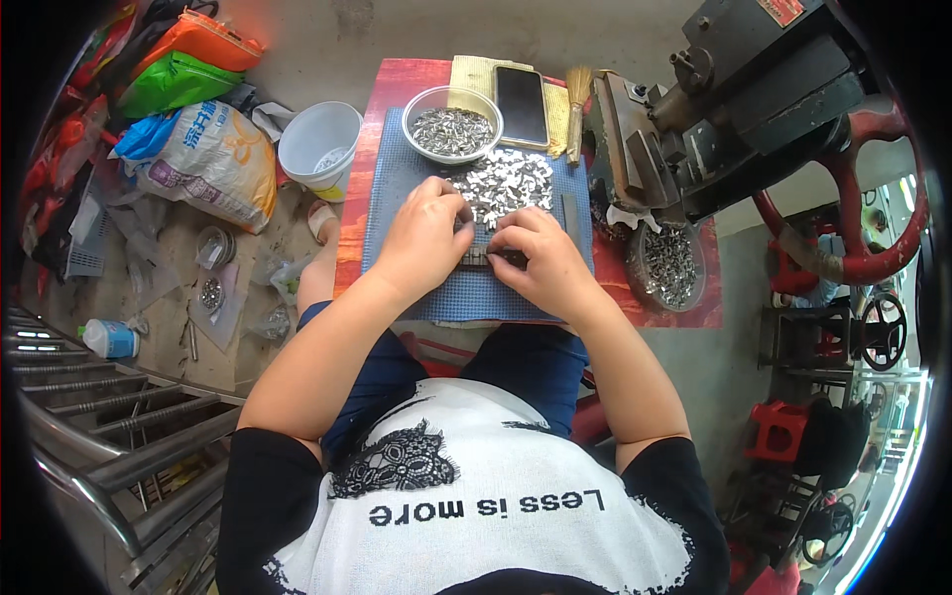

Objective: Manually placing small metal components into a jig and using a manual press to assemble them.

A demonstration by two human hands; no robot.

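Note:
Both my hands meet over the blue ribbed mat [407, 297] on the red table. My left hand [426, 233] has its fingers curled at the left end of a small dark metal block [476, 257]. At the block's right end, my right hand [540, 256] grips with thumb and fingers pinched. Just beyond my fingertips lies a spread of small shiny metal pieces [511, 183]. A white bowl [408, 111] filled with similar metal parts stands behind my left hand. Fine detail on the block is too small to make out.
A phone [521, 104] and a brush [577, 109] lie at the table's back. A dark hand-press machine [684, 139] with a red wheel [843, 238] stands right, above a clear tub of metal parts [664, 263]. A white bucket [307, 149] and sacks [203, 164] are left.

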